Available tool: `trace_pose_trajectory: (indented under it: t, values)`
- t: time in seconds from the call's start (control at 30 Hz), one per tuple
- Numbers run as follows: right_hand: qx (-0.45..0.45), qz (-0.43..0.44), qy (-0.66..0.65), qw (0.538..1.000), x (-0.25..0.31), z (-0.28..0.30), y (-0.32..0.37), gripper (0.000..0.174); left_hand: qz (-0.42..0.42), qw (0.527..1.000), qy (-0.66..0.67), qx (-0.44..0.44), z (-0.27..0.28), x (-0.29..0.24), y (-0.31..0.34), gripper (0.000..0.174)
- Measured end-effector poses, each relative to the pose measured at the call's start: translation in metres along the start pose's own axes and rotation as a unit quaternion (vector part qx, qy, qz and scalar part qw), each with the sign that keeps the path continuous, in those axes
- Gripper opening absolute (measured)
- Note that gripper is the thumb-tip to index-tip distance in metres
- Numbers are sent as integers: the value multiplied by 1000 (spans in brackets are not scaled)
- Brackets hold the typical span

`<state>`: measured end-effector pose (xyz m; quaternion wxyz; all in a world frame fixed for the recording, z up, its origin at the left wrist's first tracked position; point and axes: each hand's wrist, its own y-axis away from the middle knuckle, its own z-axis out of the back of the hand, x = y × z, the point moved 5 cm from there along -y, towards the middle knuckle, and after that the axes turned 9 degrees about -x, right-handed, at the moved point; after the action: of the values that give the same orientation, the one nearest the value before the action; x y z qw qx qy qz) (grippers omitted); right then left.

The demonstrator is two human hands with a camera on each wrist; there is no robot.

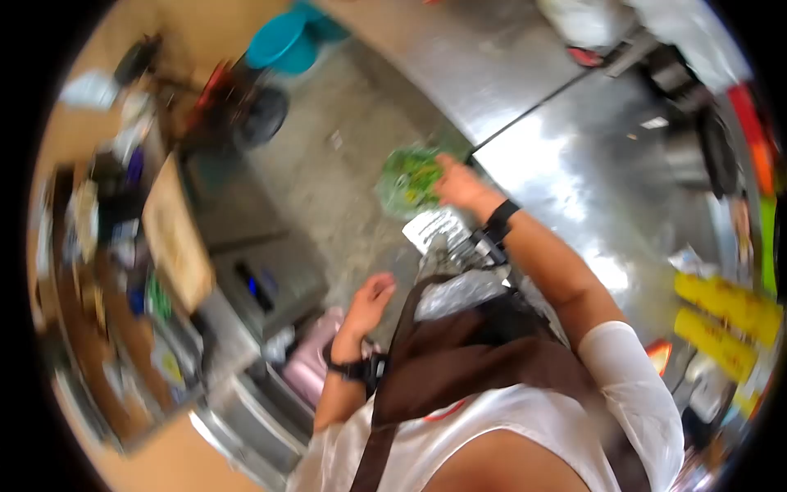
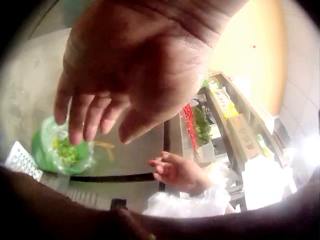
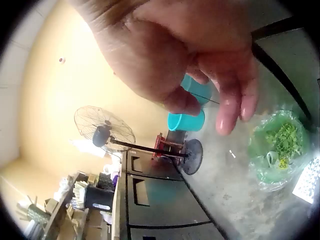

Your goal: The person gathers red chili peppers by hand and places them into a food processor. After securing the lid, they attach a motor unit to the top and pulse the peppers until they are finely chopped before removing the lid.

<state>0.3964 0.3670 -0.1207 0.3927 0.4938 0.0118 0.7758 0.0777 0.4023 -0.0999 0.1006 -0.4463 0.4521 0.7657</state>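
A green plastic bag [image 1: 392, 195] of chopped leafy greens [image 1: 422, 174] stands low beside the metal counter. Over the bag's right side in the head view is my right hand [image 1: 461, 184]. In the right wrist view that hand [image 3: 200, 60] has loosely bent fingers with nothing between them, and the bag [image 3: 265, 172] lies below to the right. My left hand [image 1: 370, 302] hangs free at my left side, holding nothing. Its fingers [image 2: 95, 117] are extended in the left wrist view, overlapping the top of the bag [image 2: 47, 150].
A steel counter [image 1: 566, 189] runs along the right, with a pot [image 1: 684, 156] at its back. Across the floor [image 1: 316, 184] stand a turquoise bucket [image 1: 283, 43] and a standing fan [image 3: 105, 130]. Steel cabinets bearing a wooden board [image 1: 176, 238] line the left. A white perforated basket [image 3: 307, 182] adjoins the bag.
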Motion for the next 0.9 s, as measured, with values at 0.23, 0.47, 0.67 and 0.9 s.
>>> trace_pose_trajectory:
  t: [0.23, 0.47, 0.67, 0.9]
  values:
    - [-155, 63, -184, 969, 19, 131, 69, 35, -56, 995, -82, 5, 27, -59, -71, 33]
    - [-533, -1, -20, 846, -98, 347, 95, 43, -221, 965, -95, 102, -96, -207, -121, 32]
    - [-590, 76, 401, 696, -103, 437, 100, 40, -291, 928, -114, 204, -225, -262, -105, 33]
    - [-564, 107, 242, 782, -119, 492, 56, 34, -274, 914, -166, 250, -305, -271, -85, 36]
